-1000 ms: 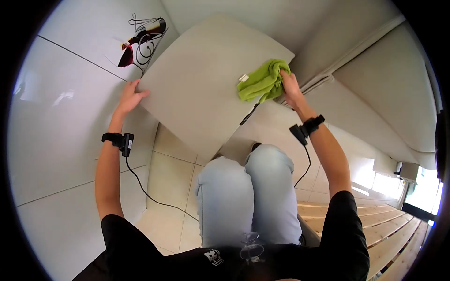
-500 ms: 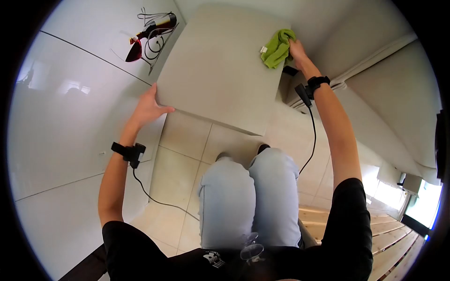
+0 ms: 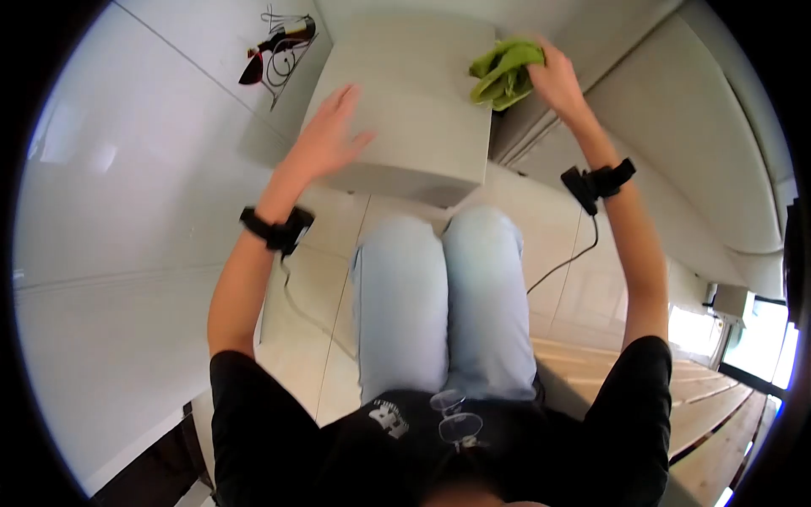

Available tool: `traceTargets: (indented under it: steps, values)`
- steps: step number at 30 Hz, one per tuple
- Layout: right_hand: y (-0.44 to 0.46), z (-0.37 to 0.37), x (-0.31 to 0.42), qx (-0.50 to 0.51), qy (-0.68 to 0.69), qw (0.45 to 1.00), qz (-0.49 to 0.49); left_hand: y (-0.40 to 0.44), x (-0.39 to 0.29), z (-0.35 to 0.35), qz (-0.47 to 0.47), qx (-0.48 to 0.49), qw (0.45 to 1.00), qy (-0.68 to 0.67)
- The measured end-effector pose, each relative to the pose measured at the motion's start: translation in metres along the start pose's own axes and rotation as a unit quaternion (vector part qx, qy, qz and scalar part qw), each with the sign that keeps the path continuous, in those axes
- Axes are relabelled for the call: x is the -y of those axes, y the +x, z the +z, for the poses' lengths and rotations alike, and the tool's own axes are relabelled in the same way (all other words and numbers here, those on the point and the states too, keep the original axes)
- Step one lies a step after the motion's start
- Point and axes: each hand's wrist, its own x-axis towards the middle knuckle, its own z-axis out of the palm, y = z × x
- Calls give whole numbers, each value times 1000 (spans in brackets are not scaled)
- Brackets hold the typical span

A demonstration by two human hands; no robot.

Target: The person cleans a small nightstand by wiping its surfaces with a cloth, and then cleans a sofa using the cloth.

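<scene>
The right hand pinches a bunched green cloth at the far right edge of the cabinet; the left hand, fingers spread, is over the left side, contact undetermined. The step in hand is judged to be wiping; the next move appears to call for flattening the cloth against the surface.

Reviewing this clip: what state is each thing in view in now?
Green fabric cloth: bunched, gripped in the bare right hand.
Pale grey, flat-topped box: top facing up.
Bare left hand: open, blurred; contact unclear.
Dark slim bottle: slanted in curled metal rack.
Black wrist straps: both fastened.
</scene>
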Motion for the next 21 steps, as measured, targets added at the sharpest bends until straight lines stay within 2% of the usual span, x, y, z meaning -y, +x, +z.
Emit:
traceTargets:
  steps: [1, 2, 3, 4, 5, 6, 7, 8, 9, 10, 11, 12, 14, 15, 16, 18, 19, 21]
  values:
    - [-4, -5, 12, 5, 22, 999, -48, 11, -26, -12, 30, -26, 998, -44]
    - [-5, -1, 24, 5, 28, 999, -42, 22, -35, -18, 55, -31, 996, -67]
    - [-13, 0, 37, 56, 116, 991, -28, 29, -48, -19, 79, -36, 992, -92]
    - [-16, -1, 53, 107, 203, 973, -12, 36, -58, -14, 120, -103, 981, -114]
    - [-30, -14, 109, 178, 172, 968, 37, 41, -63, -11, 160, -170, 963, -136]
    - [-35, -12, 118, 179, 176, 967, 42, 40, -72, -18, 159, -164, 964, -136]
    - [-39, -10, 121, 184, 228, 956, 5, 42, -82, -30, 101, -35, 974, -199]
    - [-40, -10, 124, 185, 278, 942, -35, 46, -86, -37, 43, 93, 962, -255]
    - [-42, -14, 128, 177, 276, 944, -24, 47, -86, -34, 45, 97, 962, -252]
    - [-44, -15, 127, 171, 277, 945, -26, 44, -78, -32, 70, 51, 964, -253]
    - [-41, -17, 122, 172, 235, 955, -48, 44, -70, -30, 95, 4, 963, -254]
    - [-42, -19, 119, 173, 192, 963, -69, 43, -60, -28, 99, 4, 963, -252]
    - [-47, -20, 117, 207, 165, 962, -72, 40, -45, -24, 116, -169, 964, -172]
    - [-50, -18, 118, 243, 139, 957, -75, 23, -74, -59, -36, -43, 962, -268]
    - [-48, -16, 111, 243, 145, 956, -74, 28, -64, -55, -39, -40, 963, -264]
    - [-48, -15, 101, 320, 41, 944, -71, 38, -40, -46, 54, -119, 960, -246]
    - [-51, -17, 102, 339, 44, 939, -49, 29, -57, -64, 31, -113, 975, -188]
    - [-52, -17, 98, 370, 65, 926, -23, 24, -63, -78, 49, -103, 979, -168]
